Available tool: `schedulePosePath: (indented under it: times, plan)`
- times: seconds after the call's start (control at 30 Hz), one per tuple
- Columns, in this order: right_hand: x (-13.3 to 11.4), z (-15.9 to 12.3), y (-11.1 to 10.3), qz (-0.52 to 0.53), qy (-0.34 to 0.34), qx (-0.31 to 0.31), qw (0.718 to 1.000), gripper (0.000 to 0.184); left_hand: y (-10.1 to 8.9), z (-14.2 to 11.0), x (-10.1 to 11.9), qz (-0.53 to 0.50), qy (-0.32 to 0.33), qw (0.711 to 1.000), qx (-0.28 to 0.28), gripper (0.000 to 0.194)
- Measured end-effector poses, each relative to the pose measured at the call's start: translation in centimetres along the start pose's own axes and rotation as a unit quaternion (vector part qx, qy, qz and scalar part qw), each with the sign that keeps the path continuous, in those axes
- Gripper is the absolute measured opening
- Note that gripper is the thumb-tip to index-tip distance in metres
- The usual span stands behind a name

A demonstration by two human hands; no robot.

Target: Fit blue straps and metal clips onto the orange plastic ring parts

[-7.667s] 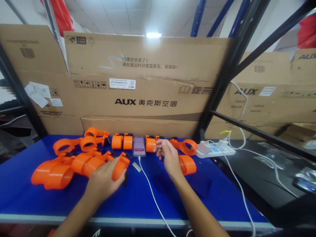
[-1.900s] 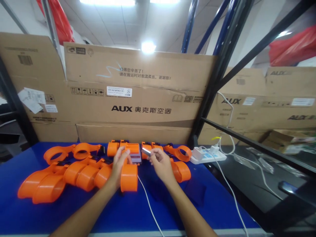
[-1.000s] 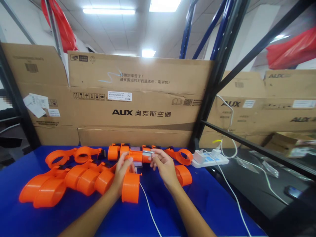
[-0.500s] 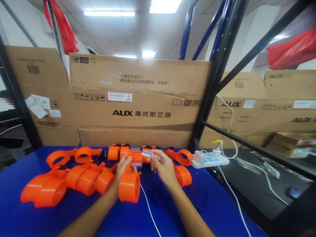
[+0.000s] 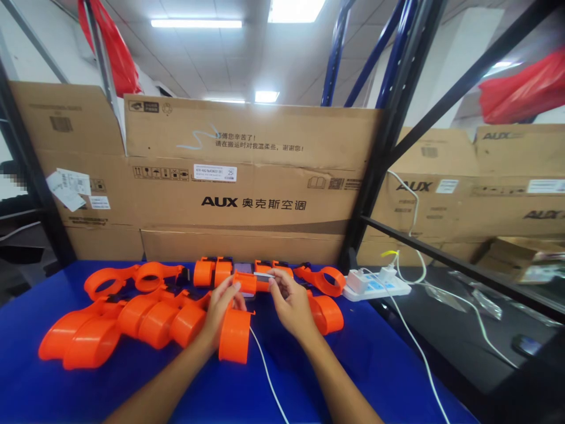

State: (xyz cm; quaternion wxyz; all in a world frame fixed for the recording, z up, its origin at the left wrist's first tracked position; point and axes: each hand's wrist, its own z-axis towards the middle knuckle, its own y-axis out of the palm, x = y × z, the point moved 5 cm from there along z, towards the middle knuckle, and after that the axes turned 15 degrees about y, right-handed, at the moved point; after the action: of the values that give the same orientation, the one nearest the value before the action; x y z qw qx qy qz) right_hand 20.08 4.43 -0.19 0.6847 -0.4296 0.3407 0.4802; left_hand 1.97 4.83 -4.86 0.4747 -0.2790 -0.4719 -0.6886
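Observation:
My left hand is closed on an orange plastic ring piece, with fingers and thumb around its upper part. A wide orange ring hangs below that hand and looks joined to the same piece. Between thumb and fingers, my right hand pinches a thin flat silvery strip. The strip's left end meets the right side of the orange piece; whether it goes inside cannot be made out. Behind the hands lies a flat device with a grey screen, partly covered by the orange piece.
Several orange ring pieces lie left on the blue table, with others behind and right of my hands. A white cable runs toward the front edge. At right sit a power strip and black rack post; cardboard stands behind.
The orange piece in my left hand has turned slightly and moved a little right. My right hand's fingers have closed in along the strip, still beside the orange piece.

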Motion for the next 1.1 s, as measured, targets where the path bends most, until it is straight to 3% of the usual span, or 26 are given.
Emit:
schedulePosePath:
  times: [0.17,0.37,0.43,0.73,1.1]
  plan:
    - [0.3,-0.1,0.7,0.049,0.031,-0.039,0.998,0.03,0.1,-0.1,-0.2,0.011,0.011,1.0,-0.006,0.048]
    - [-0.3,-0.3,-0.5,0.009,0.021,0.085,0.996,0.035,0.2,-0.2,-0.3,0.014,0.023,1.0,0.013,0.046]
    - [-0.3,-0.3,-0.7,0.011,0.026,0.092,0.995,0.034,0.2,-0.1,-0.2,0.01,0.026,0.999,0.018,0.046]
    - [-0.2,-0.1,-0.4,0.069,-0.003,0.018,0.997,0.028,-0.1,0.1,-0.1,0.019,0.019,1.0,0.009,0.044]
    - [-0.4,-0.3,0.7,0.025,-0.027,-0.059,0.998,0.032,1.0,-0.3,1.0,0.045,0.022,0.999,-0.007,0.047]
